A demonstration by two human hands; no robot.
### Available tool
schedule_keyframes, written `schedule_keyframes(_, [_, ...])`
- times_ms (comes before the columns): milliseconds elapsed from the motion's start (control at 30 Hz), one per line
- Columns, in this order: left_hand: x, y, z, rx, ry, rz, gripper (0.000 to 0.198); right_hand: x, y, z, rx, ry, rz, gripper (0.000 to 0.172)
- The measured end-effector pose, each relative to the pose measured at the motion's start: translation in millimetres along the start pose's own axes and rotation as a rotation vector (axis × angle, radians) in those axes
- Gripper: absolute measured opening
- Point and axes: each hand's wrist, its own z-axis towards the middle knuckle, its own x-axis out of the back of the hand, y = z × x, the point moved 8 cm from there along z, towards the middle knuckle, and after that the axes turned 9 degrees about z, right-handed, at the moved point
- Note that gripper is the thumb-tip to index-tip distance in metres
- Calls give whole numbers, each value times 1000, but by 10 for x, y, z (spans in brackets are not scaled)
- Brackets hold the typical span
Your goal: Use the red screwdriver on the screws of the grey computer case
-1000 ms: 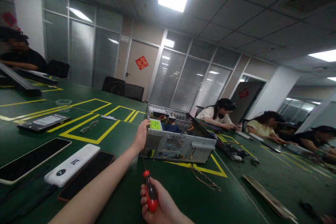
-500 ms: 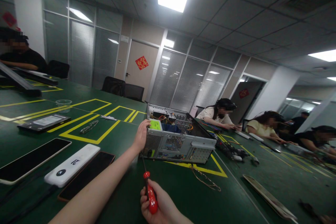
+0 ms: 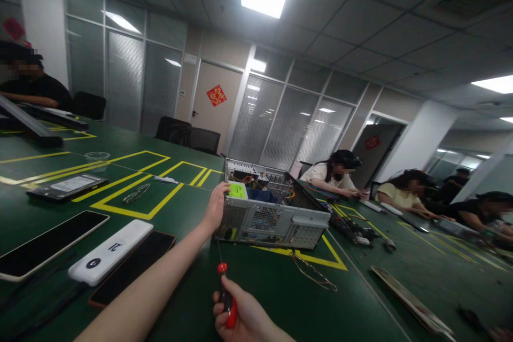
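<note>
An opened computer case (image 3: pixel 276 219) lies on the green table, with coloured wires and a unit bearing a bright yellow-green label (image 3: pixel 237 191) inside. My left hand (image 3: pixel 217 206) rests against the case's near left corner, fingers over its edge by the label; the fingertips are partly hidden. In front of the case, my right hand (image 3: pixel 244 310) is wrapped around the red and black handle of a screwdriver (image 3: pixel 227 296). Its thin shaft points up toward the case's lower left corner, below my left hand. Whether the tip touches a screw I cannot make out.
To the left lie a hard drive (image 3: pixel 66 186), a dark phone (image 3: pixel 50 243), a white power bank (image 3: pixel 112 251) and another phone (image 3: pixel 134 267). Eyeglasses (image 3: pixel 312 271) lie before the case, a phone (image 3: pixel 409 299) at right. Loose cables (image 3: pixel 360 230) sit beyond. Several people work around the table.
The screwdriver handle has turned in my right hand, showing more black now, and its grip has shifted slightly left. My left hand and the case have stayed put.
</note>
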Motion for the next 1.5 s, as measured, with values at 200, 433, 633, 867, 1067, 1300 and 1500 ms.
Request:
schedule_keyframes(200, [0, -4, -2, 7, -9, 2, 50, -50, -26, -27, 38, -17, -21, 50])
schedule_keyframes(433, [-10, -14, 2, 29, -22, -6, 50, -30, 6, 5, -15, -41, -168, 57])
schedule_keyframes(633, [-11, -28, 2, 37, -25, -12, 50, -13, -11, -30, 5, 3, -108, 55])
schedule_keyframes(867, [-9, -9, -3, 36, -20, -11, 49, -43, -20, -38, 12, -19, -49, 50])
schedule_keyframes(1067, [-14, -19, -3, 22, -6, -13, 49, -70, -40, -44, -3, -83, -49, 44])
schedule_keyframes(1300, [-9, -26, -1, 33, -13, -3, 49, -4, -18, -14, -27, -25, -45, 42])
schedule_keyframes(1500, [-4, -18, -2, 34, -12, -2, 49, -1, -47, -22, 40, 12, -53, 45])
